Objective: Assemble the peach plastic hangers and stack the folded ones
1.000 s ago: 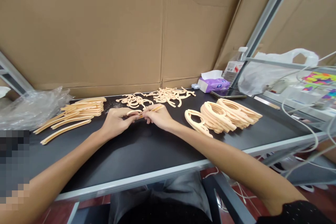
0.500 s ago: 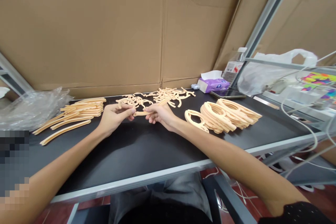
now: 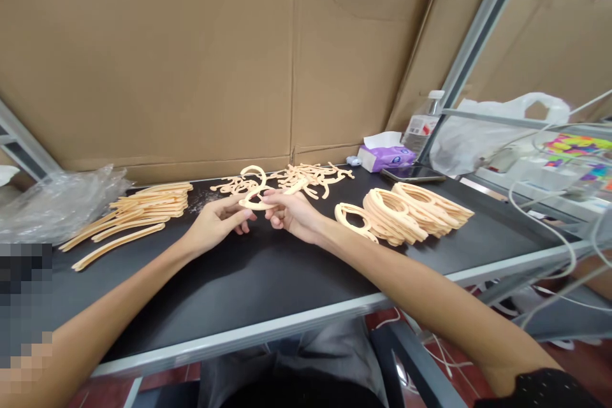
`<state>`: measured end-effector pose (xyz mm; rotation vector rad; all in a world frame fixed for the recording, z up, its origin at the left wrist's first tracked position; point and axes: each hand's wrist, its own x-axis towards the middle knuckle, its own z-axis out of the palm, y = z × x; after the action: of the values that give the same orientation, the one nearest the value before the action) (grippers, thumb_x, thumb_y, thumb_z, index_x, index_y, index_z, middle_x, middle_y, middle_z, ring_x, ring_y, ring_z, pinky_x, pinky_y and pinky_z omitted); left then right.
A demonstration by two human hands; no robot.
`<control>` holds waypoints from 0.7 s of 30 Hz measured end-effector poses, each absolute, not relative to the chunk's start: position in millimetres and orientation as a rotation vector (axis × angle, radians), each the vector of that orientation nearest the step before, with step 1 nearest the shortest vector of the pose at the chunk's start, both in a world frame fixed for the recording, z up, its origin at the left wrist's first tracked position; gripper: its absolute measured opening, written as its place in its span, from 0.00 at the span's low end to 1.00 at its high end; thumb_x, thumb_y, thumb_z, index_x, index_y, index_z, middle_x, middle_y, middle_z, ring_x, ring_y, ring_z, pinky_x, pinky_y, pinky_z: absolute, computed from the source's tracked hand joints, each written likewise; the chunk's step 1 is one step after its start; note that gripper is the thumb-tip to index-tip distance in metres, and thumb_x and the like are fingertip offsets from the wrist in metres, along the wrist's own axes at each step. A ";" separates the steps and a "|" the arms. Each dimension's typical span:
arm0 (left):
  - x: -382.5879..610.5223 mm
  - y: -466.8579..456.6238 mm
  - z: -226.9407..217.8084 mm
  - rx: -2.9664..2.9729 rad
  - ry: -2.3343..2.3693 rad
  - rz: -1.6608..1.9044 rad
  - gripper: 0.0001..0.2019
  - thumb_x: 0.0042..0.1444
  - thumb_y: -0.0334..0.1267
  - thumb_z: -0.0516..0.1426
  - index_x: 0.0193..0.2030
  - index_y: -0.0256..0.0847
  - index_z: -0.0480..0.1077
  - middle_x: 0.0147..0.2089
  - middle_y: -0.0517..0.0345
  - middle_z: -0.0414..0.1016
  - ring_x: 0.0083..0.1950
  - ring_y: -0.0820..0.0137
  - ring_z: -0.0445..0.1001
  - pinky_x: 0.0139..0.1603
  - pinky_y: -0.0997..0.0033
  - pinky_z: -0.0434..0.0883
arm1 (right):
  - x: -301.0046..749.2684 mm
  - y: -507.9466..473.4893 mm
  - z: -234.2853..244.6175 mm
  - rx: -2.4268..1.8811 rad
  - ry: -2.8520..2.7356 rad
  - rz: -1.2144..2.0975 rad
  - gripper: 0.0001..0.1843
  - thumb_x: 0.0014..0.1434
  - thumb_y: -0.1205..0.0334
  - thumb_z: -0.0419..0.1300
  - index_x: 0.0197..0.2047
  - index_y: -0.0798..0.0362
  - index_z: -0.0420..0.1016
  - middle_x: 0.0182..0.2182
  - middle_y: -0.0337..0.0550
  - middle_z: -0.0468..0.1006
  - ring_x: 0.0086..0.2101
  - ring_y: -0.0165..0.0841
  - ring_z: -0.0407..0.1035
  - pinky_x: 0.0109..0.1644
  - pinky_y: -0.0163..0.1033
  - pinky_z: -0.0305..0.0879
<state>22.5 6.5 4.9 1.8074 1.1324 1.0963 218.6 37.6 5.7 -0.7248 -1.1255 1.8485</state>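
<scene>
The right hand [image 3: 292, 215] was closed on a curved plastic piece [image 3: 253, 206], held above the table, while the left hand [image 3: 217, 222] lay half open beside it, its hold unclear. A loose pinch could have dropped the thin piece into the tangled pile [image 3: 306, 177] at twelve o'clock, where it might have snagged. Stacked rings [image 3: 406, 213] sat at three o'clock, straight strips [image 3: 143, 211] at nine.

The right hand [image 3: 294, 215] can pass toward the table edge [image 3: 239, 335]; stacked rings [image 3: 394, 217] block rightward.

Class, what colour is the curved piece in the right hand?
The curved piece is pale peach, best in the head view.
</scene>
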 end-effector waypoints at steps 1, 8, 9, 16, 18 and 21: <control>22.5 6.3 5.0 1.805 1.125 1.087 0.21 0.55 0.49 0.63 0.49 0.37 0.75 0.34 0.54 0.80 0.27 0.70 0.75 0.31 0.69 0.75 | 218.4 37.2 5.8 -0.729 -1.127 1.851 0.10 0.52 0.68 0.65 0.37 0.54 0.70 0.18 0.37 0.74 0.17 0.25 0.64 0.19 0.28 0.56; 18.9 6.6 6.2 1.630 1.029 0.971 0.16 0.56 0.50 0.63 0.39 0.37 0.78 0.36 0.50 0.80 0.30 0.69 0.76 0.34 0.68 0.74 | 216.6 36.2 5.7 -0.717 -1.145 1.809 0.12 0.51 0.65 0.69 0.34 0.54 0.68 0.17 0.35 0.73 0.17 0.24 0.63 0.19 0.27 0.56; 18.4 6.5 6.5 1.567 1.011 0.973 0.17 0.56 0.50 0.63 0.40 0.36 0.78 0.37 0.50 0.80 0.31 0.68 0.76 0.35 0.67 0.74 | 216.3 36.3 5.4 -0.710 -1.151 1.808 0.12 0.52 0.65 0.69 0.35 0.53 0.68 0.18 0.36 0.74 0.17 0.24 0.63 0.19 0.27 0.56; 13.5 5.9 14.1 1.259 0.887 1.066 0.13 0.51 0.37 0.66 0.43 0.38 0.76 0.34 0.53 0.79 0.29 0.69 0.75 0.32 0.67 0.73 | 217.8 37.3 5.8 -0.686 -1.118 1.776 0.15 0.54 0.64 0.68 0.39 0.52 0.64 0.19 0.37 0.74 0.18 0.26 0.64 0.21 0.28 0.58; 11.9 6.4 16.1 1.229 0.885 1.081 0.15 0.50 0.35 0.66 0.46 0.40 0.76 0.35 0.54 0.79 0.29 0.69 0.75 0.33 0.67 0.73 | 218.3 38.1 5.1 -0.681 -1.115 1.766 0.15 0.54 0.65 0.67 0.40 0.52 0.64 0.19 0.38 0.75 0.18 0.26 0.65 0.22 0.28 0.59; 11.2 7.2 16.2 1.219 0.899 1.047 0.16 0.51 0.38 0.66 0.47 0.39 0.76 0.34 0.54 0.79 0.29 0.69 0.75 0.32 0.67 0.74 | 217.7 38.6 3.2 -0.702 -1.140 1.768 0.18 0.52 0.66 0.66 0.43 0.51 0.63 0.19 0.38 0.75 0.18 0.28 0.65 0.21 0.29 0.59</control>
<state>11.2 7.2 16.2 1.2190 0.8994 1.0473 217.7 38.6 3.2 -0.7020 -1.1404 1.7684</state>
